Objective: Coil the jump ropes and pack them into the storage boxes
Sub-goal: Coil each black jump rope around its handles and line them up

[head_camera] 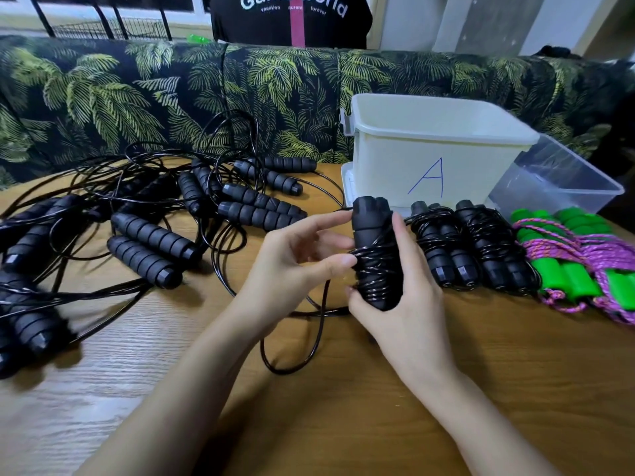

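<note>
Right hand (405, 304) is gripping the paired black foam handles (372, 235) upright. Left hand (292, 266), fingers loosely spread, is touching its thumb to the wound turns; whether it is pinching the cord (309, 352) is unclear. Slack trailing below both hands wants feeding in taut, turns side by side. The white storage box marked A (429, 159) is standing just beyond the handles.

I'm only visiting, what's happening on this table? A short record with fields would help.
right hand: grips paired black foam handles
left hand: pinches thin black cord against them
finished: two wound black bundles; green-handled purple ropes
waiting: tangled black ropes, left side
boxes: cream plastic box marked A; clear plastic box beside it
</note>
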